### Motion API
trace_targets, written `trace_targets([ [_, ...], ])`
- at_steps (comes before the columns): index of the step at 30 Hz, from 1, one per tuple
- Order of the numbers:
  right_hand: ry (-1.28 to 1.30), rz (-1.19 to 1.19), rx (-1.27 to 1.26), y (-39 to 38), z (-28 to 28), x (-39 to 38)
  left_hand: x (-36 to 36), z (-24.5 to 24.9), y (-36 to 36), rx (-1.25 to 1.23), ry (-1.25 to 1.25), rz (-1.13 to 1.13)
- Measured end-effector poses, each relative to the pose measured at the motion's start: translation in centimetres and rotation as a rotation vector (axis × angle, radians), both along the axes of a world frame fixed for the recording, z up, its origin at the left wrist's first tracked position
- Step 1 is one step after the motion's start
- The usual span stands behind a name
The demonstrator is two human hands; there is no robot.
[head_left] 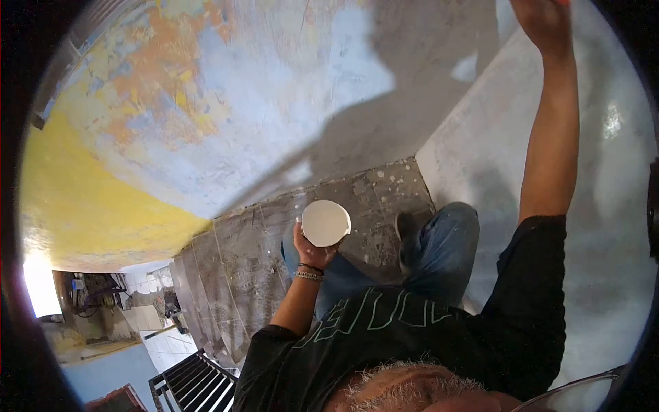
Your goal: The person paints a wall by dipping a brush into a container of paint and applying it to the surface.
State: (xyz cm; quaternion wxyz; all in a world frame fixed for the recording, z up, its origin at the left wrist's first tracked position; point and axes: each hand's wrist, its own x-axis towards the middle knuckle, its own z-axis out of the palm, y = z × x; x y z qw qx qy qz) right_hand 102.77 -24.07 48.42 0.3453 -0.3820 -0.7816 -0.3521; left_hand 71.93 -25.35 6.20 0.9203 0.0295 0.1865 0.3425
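My left hand (pixel 314 248) holds a round white tub (pixel 327 223) in front of my body, its fingers wrapped round the side. The inside of the tub looks pale, and I cannot make out how full it is. A bracelet and a dark band circle that wrist. My right arm stretches up along the wall at the right. At the top edge of the view is my right hand (pixel 546 26), partly cut off, closed at a small red-orange thing (pixel 563 2) whose kind does not show.
A patchy wall (pixel 268 89) with pale blue, orange and yellow areas rises ahead, meeting a whitish wall (pixel 494 137) at a corner. The tiled floor (pixel 240 268) is spotted with white. A black metal railing (pixel 195 384) stands at lower left, with cluttered objects (pixel 96 295) beyond.
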Motion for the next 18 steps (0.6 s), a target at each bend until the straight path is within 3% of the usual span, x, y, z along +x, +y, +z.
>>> trace_targets([
  [2,0.54,0.01,-0.158,-2.5,-1.0,-1.9,0.7,0.4,-0.2,-0.012,-0.044,-0.011],
  [6,0.668,0.194,-0.211,-2.5,-7.6,0.9,1.7,0.1,0.0,-0.006,-0.162,-0.017],
  [8,0.647,0.249,-0.42,-2.4,-9.3,2.5,1.6,0.7,-1.0,0.008,-0.212,-0.006],
  [10,1.193,0.386,-0.688,-3.5,-11.9,6.0,2.5,4.5,-1.0,-0.049,0.029,0.102],
  [11,1.101,0.473,-0.813,-3.1,-11.3,4.5,2.2,5.0,-1.4,-0.079,-0.149,0.069],
  [12,1.001,0.559,-0.936,-2.8,-10.3,2.8,2.0,6.0,-2.2,-0.098,-0.141,0.109],
  [14,1.055,0.614,-1.042,-2.8,-9.8,2.6,1.9,8.7,-2.9,-0.059,-0.149,0.105],
  [16,1.455,0.56,-1.292,-3.5,-10.1,3.3,1.1,11.4,-4.5,-0.078,-0.094,0.176],
  [18,1.311,0.752,-1.325,-3.2,-9.1,0.7,0.4,14.8,-5.6,-0.112,-0.042,0.23],
])
